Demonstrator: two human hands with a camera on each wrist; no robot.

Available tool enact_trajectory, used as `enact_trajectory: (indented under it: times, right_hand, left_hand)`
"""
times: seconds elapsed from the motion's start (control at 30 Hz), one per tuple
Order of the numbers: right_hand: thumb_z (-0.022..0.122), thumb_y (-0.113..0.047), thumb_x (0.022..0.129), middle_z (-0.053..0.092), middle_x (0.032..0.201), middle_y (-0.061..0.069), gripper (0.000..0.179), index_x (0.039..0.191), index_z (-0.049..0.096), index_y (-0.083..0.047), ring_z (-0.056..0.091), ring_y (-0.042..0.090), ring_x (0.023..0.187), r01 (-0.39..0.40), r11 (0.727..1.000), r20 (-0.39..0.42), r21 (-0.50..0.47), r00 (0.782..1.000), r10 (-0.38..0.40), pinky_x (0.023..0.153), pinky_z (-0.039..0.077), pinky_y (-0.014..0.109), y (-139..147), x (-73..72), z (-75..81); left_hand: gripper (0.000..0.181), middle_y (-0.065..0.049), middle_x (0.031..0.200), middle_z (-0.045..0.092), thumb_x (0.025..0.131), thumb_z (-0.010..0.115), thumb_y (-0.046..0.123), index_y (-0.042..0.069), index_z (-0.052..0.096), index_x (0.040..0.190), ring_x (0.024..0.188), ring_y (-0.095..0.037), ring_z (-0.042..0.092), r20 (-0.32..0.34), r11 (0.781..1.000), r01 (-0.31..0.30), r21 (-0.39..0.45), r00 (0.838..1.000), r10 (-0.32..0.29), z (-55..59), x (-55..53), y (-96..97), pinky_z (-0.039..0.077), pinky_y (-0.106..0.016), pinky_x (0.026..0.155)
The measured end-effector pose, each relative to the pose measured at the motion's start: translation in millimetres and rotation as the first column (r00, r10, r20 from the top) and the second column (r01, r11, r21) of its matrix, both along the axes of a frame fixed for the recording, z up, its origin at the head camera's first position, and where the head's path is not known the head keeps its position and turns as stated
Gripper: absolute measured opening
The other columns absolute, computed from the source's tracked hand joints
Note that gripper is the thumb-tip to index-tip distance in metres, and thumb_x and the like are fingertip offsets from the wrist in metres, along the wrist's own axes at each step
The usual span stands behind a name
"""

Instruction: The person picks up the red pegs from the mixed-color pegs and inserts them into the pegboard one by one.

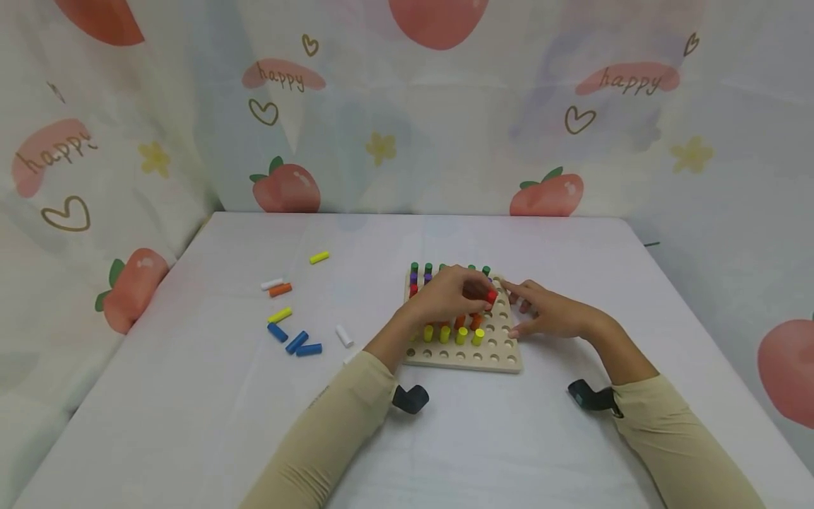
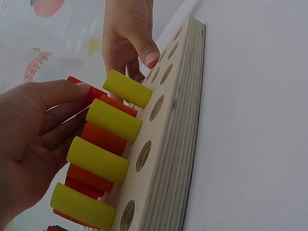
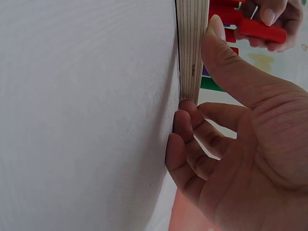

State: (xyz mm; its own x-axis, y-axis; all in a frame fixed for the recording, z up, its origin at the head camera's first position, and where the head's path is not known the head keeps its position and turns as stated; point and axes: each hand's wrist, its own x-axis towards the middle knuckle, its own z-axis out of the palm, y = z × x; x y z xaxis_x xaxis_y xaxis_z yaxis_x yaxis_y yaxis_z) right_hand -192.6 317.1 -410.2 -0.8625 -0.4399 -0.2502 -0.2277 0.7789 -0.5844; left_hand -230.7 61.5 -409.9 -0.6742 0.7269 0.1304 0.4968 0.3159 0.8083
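A pale wooden pegboard (image 1: 464, 361) lies on the table, with rows of green pegs (image 1: 415, 268), purple, red, orange and yellow pegs (image 1: 461, 336) standing in its holes. My left hand (image 1: 443, 295) reaches over it and pinches a red peg (image 1: 492, 296) between thumb and fingers. In the right wrist view this red peg (image 3: 262, 31) sticks out beyond the fingertips; whether its end is in a hole cannot be told. At the board's right side, my right hand (image 1: 552, 313) touches the edge with spread fingers. Its thumb (image 3: 219, 41) rests against the board's rim.
Loose blue pegs (image 1: 297, 342), white pegs (image 1: 344, 336), yellow pegs (image 1: 280, 315) and an orange peg (image 1: 280, 289) lie on the white tablecloth left of the board. One more yellow peg (image 1: 319, 257) lies farther back. A printed curtain (image 1: 407, 106) hangs behind the table.
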Motion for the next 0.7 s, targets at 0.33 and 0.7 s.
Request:
enact_trajectory:
  times: [0.33, 0.7]
  right_hand:
    - [0.084, -0.037, 0.087, 0.047, 0.124, 0.010, 0.102, 0.163, 0.024, -0.003, 0.047, 0.027, 0.109, -0.004, 1.000, -0.004, 0.002, 1.000, 0.004, 0.084, 0.049, 0.039, -1, 0.5, 1.0]
    - [0.084, -0.032, 0.088, 0.046, 0.125, 0.010, 0.102, 0.164, 0.022, -0.003, 0.046, 0.027, 0.110, -0.006, 1.000, 0.000, -0.001, 1.000, 0.006, 0.085, 0.047, 0.040, -1, 0.5, 1.5]
  left_hand:
    - [0.021, 0.008, 0.099, 0.070, 0.098, 0.074, 0.013, 0.009, 0.074, 0.119, 0.091, -0.006, 0.063, 0.027, 0.998, -0.038, -0.050, 0.999, 0.039, -4.0, 5.7, 10.3, 0.051, -0.016, 0.084]
    - [0.020, 0.009, 0.096, 0.069, 0.098, 0.073, 0.012, 0.011, 0.076, 0.117, 0.088, -0.006, 0.063, 0.012, 0.991, -0.082, -0.105, 0.996, 0.084, -5.5, 8.5, 14.9, 0.051, -0.016, 0.082]
